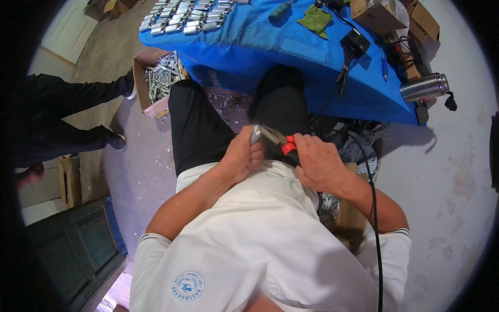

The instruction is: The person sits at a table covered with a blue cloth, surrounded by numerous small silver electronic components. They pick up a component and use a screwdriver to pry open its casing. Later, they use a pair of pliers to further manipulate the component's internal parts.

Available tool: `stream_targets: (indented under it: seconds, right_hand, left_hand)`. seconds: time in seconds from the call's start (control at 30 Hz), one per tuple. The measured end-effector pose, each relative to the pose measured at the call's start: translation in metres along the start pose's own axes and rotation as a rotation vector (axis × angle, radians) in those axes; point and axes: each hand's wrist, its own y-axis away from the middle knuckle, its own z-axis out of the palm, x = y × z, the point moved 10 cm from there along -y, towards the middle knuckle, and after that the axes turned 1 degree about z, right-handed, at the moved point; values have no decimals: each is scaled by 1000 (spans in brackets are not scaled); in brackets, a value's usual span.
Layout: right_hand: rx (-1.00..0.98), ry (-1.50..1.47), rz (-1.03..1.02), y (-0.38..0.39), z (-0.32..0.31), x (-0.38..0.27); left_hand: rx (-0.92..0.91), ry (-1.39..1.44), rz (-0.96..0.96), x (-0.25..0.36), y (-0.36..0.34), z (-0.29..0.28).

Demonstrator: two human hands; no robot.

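Observation:
Over my lap, my left hand (pixel 243 157) is closed round a small silver metal cylinder (pixel 254 136), whose upper end pokes out above the fingers. My right hand (pixel 318 160) grips a pair of pliers (pixel 272 136) with red and dark handles. The jaws of the pliers point left and meet the top end of the cylinder; whether they bite on it is too small to tell. Rows of similar silver cylinders (pixel 188 16) lie on the blue-covered table (pixel 234 44) ahead of me.
A carton (pixel 147 106) full of long metal parts stands left of my legs. On the table are a screwdriver (pixel 279 11), a green cloth (pixel 315 22), a black adapter (pixel 355 42), a blue pen (pixel 384 65) and a steel flask (pixel 423 87). A cable (pixel 375 218) hangs by my right arm. Someone stands at left.

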Motion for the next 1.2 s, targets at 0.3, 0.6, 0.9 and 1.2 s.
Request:
stream_targets:
  seconds: [0.3, 0.6, 0.9, 1.2]
  right_hand:
    - [-171, -355, 88, 9, 19, 1]
    - [-318, -453, 127, 8, 28, -3]
    - [-121, -596, 104, 10, 36, -1]
    - [-3, -753, 132, 11, 45, -3]
  left_hand:
    - [94, -31, 134, 7, -6, -10]
    - [200, -163, 303, 22, -3, -20]
    - [182, -234, 388, 29, 0, -21]
    - [193, -342, 558, 39, 4, -24]
